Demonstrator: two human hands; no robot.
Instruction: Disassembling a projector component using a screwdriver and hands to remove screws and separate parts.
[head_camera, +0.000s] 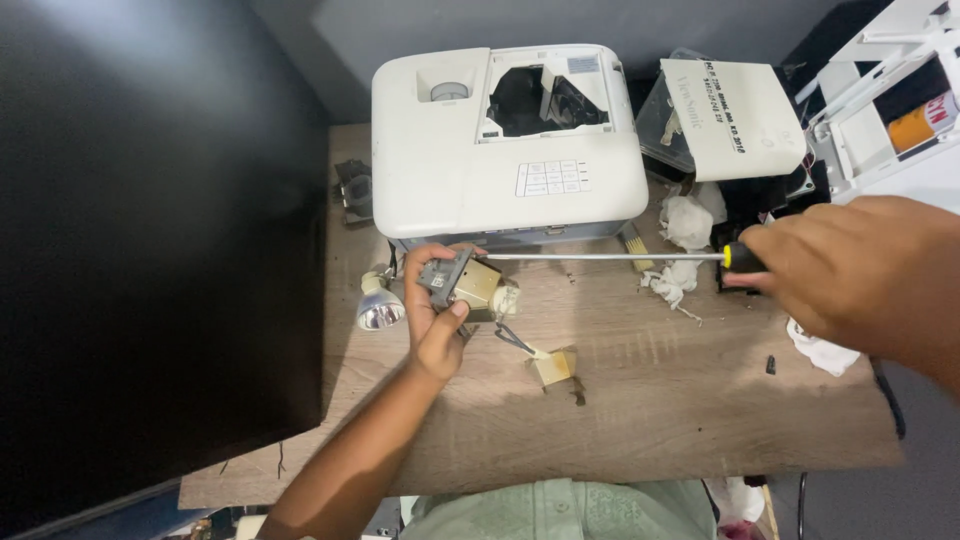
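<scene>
The right hand (850, 270) covers most of the screwdriver (610, 257) handle, and its forearm runs out at the picture's right edge. The left hand (435, 320) hides the near side of the lamp module (465, 283); where the screwdriver tip meets it is too small to make out. Inside the projector (505, 145), the open bay is dark and unreadable. The white frame (880, 90) at top right is cut off by the edge.

Two hands: a left hand (432, 325) and a right hand (850, 270). One screwdriver (620, 257). One white projector (505, 150). One lamp housing (462, 283). One bulb (380, 308). One white cover (735, 118). Two crumpled tissues (685, 222) (668, 280). One wooden bench (620, 400).
</scene>
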